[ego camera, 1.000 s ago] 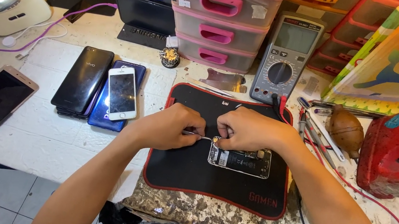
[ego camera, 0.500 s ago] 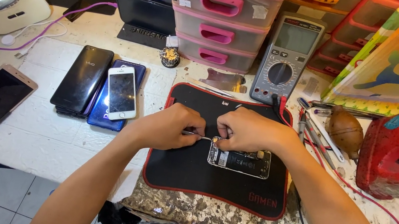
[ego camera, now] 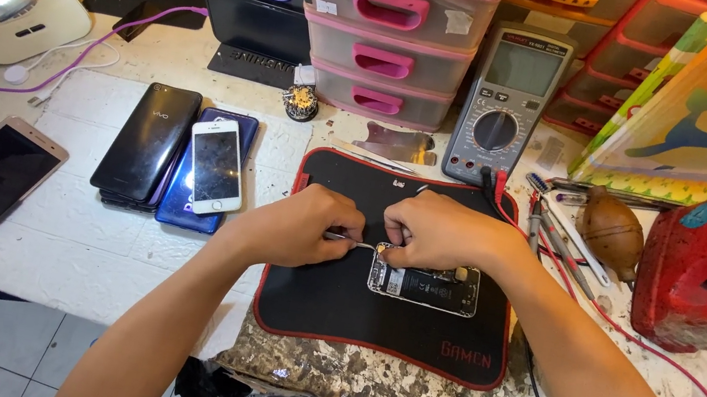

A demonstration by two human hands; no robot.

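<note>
One opened phone with its black and silver insides bared (ego camera: 425,286) lies on my black red-edged mat (ego camera: 335,306) on the worktop (ego camera: 77,248), my left hand (ego camera: 302,228) pinching thin metal tweezers (ego camera: 353,242) at its corner, my right hand (ego camera: 434,231) curled closed, pressing its top edge beside them.

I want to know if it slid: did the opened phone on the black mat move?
No. The opened phone lies in the same spot on the black mat, its right end just as near the mat's red edge.
</note>
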